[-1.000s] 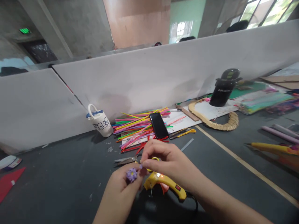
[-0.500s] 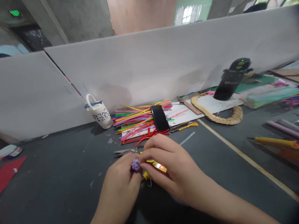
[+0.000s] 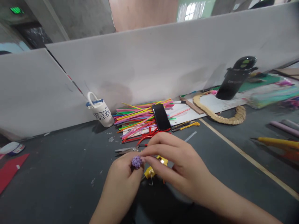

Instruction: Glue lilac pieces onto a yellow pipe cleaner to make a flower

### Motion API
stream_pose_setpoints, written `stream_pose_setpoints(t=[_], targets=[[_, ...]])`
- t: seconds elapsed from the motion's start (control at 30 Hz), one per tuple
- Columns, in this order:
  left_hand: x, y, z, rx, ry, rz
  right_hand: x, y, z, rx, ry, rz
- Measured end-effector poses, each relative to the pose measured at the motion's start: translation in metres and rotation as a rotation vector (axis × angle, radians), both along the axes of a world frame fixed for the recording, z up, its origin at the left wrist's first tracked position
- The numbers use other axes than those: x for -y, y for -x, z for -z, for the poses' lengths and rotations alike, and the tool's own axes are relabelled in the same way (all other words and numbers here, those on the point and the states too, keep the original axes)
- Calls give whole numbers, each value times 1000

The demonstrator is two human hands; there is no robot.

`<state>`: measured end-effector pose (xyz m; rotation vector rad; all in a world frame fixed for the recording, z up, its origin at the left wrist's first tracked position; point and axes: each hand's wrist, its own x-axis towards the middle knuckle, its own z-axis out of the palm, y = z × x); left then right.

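My left hand [image 3: 121, 183] is closed around a small purple paper flower [image 3: 136, 161], held up between thumb and fingers. My right hand [image 3: 177, 166] reaches in from the right, its fingertips pinched against the flower's right side. Under both hands a yellow glue gun [image 3: 153, 169] lies on the dark table, mostly hidden by my right hand. Scissors [image 3: 127, 150] lie just beyond my fingers.
A heap of coloured straws [image 3: 137, 119] with a black phone [image 3: 161, 116] on it lies ahead. A white mug [image 3: 100, 112] stands at the white partition [image 3: 163, 62]. A black bottle [image 3: 235, 77], a wooden arc [image 3: 233, 119], a yellow utility knife [image 3: 187, 126] and paper rolls [image 3: 277, 143] are at right.
Both hands have moved closer together around the purple flower, and my right hand now covers most of the glue gun. The view has tilted slightly downward.
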<state>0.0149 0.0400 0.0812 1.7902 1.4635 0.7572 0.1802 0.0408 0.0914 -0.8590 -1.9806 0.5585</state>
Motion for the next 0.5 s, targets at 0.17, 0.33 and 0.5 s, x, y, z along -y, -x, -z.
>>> stream_pose_setpoints(t=[0.17, 0.33, 0.5], targets=[[2, -1, -5, 47, 36, 19, -3, -2, -1, -97, 75, -14], [4, -5, -5, 49, 66, 41, 1, 2, -1, -55, 58, -10], [-1, -4, 2, 124, 174, 36, -4, -1, -1, -89, 89, 30]])
